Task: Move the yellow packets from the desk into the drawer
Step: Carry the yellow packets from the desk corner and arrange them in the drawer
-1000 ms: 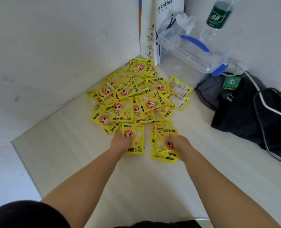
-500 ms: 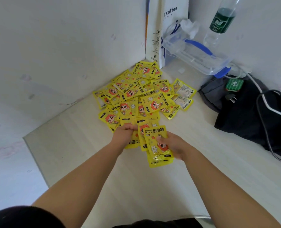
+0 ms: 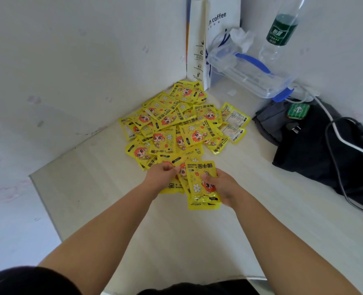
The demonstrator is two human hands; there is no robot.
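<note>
A heap of several yellow packets (image 3: 176, 124) with a red-haired cartoon figure lies in the desk's back corner against the white wall. My right hand (image 3: 223, 186) grips a small stack of yellow packets (image 3: 201, 184) just in front of the heap, thumb on top. My left hand (image 3: 161, 175) pinches another yellow packet (image 3: 172, 186) beside that stack, its fingers curled over the packet's upper edge. No drawer is in view.
A pale wooden desk (image 3: 176, 241) is walled on the left and back. A white coffee bag (image 3: 210, 39), a clear box with blue clips (image 3: 250, 75) and a water bottle (image 3: 282, 30) stand at the back. A black bag with cables (image 3: 325, 150) lies right.
Both hands lifted packets off the desk near the heap. The left hand brought its packet toward the right hand's stack, and the two now sit close together.
</note>
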